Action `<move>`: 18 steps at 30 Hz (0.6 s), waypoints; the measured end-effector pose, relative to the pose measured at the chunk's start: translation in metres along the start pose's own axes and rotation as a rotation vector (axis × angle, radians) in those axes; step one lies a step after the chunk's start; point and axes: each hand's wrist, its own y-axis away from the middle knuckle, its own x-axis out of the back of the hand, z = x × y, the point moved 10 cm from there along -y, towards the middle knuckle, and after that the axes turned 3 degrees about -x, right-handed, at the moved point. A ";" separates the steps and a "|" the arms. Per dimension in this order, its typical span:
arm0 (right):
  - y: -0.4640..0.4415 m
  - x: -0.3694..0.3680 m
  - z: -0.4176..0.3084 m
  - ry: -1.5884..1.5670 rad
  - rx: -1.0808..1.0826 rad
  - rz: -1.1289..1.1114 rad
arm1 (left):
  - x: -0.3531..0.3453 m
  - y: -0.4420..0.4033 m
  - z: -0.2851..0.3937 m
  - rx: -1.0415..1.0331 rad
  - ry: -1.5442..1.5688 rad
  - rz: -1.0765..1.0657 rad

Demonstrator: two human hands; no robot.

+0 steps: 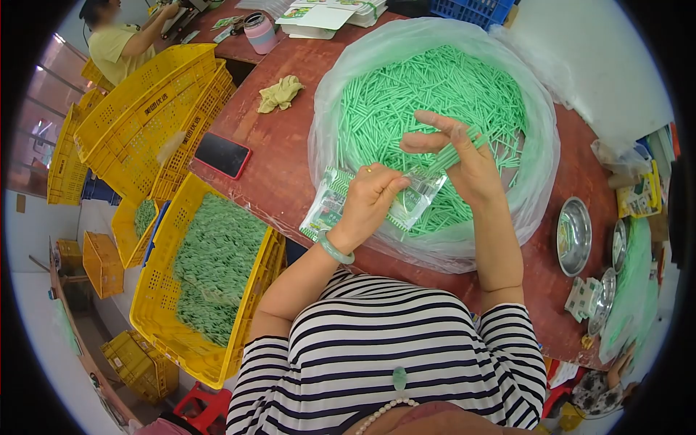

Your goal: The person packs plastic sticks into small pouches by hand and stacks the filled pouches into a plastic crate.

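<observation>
My left hand [370,206] is closed, pinching the edge of a clear printed packet [419,201] at the front of the big bag. In my right hand [475,167] lies a small bundle of thin green sticks [448,156], its lower ends at the packet's mouth. Two fingers of that hand stretch out to the left while the rest hold the bundle. More printed packets with green striped edges [319,210] lie on the table beneath my left wrist. Both hands are over a large clear plastic bag [322,123], opened wide and full of loose green sticks [428,90].
A yellow crate [156,308] of filled packets [217,261] stands at left. The red table [279,156] bears a phone [222,154], a yellow cloth [280,94], a pink jar [259,33] and metal bowls [573,235]. A person [119,43] works at the upper left.
</observation>
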 end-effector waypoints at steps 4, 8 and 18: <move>-0.001 -0.006 0.007 0.132 0.001 -0.058 | -0.003 0.002 -0.008 0.068 0.093 -0.007; 0.003 -0.017 0.005 0.162 0.011 -0.121 | -0.005 0.006 -0.020 0.200 0.239 0.049; 0.004 -0.015 0.019 0.180 -0.110 -0.103 | -0.017 0.004 -0.018 0.219 0.247 -0.002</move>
